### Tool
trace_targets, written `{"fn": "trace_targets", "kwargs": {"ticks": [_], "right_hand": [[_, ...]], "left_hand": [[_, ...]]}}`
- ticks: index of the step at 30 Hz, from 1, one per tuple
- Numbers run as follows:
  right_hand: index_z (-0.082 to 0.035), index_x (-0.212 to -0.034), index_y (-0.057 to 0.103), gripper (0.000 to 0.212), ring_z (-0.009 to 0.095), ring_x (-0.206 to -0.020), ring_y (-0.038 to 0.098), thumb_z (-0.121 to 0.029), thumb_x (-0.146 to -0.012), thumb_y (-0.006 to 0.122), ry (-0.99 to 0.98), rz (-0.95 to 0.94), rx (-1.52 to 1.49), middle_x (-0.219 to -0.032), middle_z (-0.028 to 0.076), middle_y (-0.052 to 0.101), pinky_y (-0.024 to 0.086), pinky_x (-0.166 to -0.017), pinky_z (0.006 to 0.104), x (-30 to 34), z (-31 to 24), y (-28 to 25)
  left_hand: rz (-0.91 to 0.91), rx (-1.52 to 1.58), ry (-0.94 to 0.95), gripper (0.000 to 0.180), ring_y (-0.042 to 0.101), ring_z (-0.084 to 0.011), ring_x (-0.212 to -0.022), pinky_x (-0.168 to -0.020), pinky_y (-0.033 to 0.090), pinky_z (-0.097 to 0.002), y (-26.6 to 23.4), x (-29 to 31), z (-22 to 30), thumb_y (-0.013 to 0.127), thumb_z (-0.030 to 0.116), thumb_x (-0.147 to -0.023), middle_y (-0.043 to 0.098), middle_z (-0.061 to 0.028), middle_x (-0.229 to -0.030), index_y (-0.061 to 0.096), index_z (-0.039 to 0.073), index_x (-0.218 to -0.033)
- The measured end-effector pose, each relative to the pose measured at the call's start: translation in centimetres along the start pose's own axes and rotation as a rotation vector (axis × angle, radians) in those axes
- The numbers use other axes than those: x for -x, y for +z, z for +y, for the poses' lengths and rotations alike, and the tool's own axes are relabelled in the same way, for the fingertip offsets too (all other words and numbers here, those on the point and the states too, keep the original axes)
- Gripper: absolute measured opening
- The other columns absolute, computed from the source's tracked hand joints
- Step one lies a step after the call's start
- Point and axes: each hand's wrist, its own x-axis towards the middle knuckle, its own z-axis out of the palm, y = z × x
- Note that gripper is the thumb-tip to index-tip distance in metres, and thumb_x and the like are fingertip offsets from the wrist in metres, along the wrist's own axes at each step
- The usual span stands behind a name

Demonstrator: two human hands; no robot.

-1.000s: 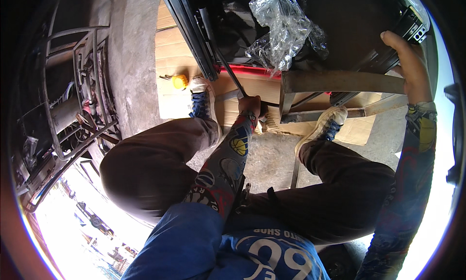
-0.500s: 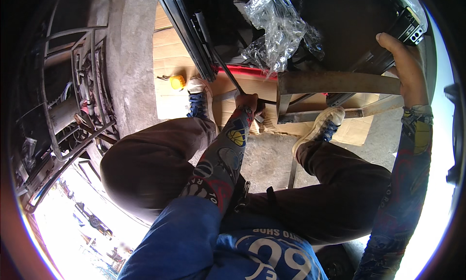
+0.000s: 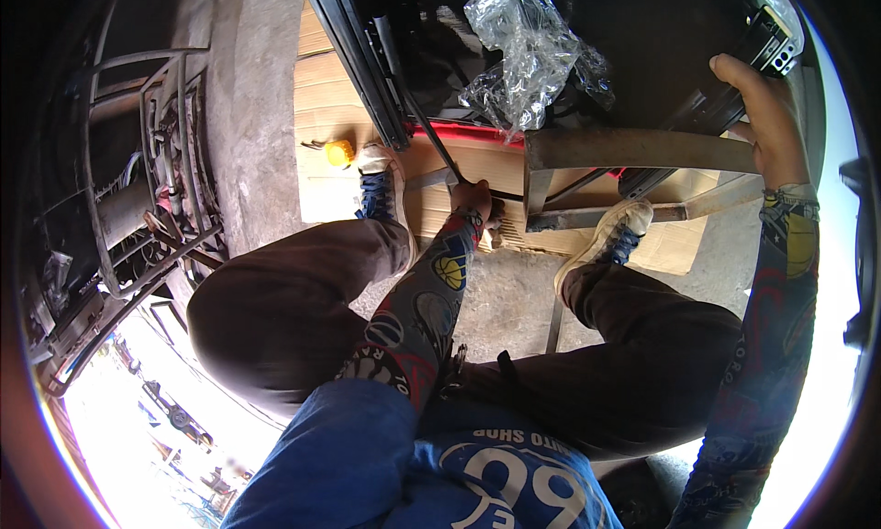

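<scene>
Between my feet, my left hand (image 3: 471, 200) is closed around a thin black strip (image 3: 429, 130), which bends at the hand and runs on to the right, passing behind a metal frame. At the far right my right hand (image 3: 775, 125) grips a black metal rail (image 3: 707, 110) with a row of holes at its end. Its thumb lies along the near side, and some fingertips show below; the rest of the grip is hidden. Crumpled clear plastic wrap (image 3: 528, 66) rests on a large dark panel (image 3: 656, 33) with a red lower edge, between the two hands.
A bare metal frame (image 3: 642, 153) stands just before the panel, close to my right shoe (image 3: 610, 240). Flattened cardboard (image 3: 330, 93) covers the concrete floor (image 3: 248, 98). On it lies a yellow object (image 3: 340, 153) near my left shoe. Metal racking (image 3: 151, 66) is at the left.
My left hand has shifted slightly to the right with the strip. More of my right hand's fingers show below the rail than before. The view has moved a little.
</scene>
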Motion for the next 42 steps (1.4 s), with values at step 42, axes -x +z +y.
{"fn": "trace_targets", "kwargs": {"ticks": [42], "right_hand": [[-0.007,-0.123,0.061,0.065,0.026,-0.119,0.057,-0.049,-0.076,0.075,0.014,-0.046,-0.017,-0.122,0.012,0.062,0.042,-0.1,0.0512,-0.6,0.3,-0.2]], "left_hand": [[-0.145,0.084,-0.041,0.021,0.064,-0.0235,-0.052,-0.038,0.045,-0.0329,-0.9,0.4,0.5,0.051,0.021,-0.099,0.07,-0.0147,-0.075,0.059,0.001,-0.099]]}}
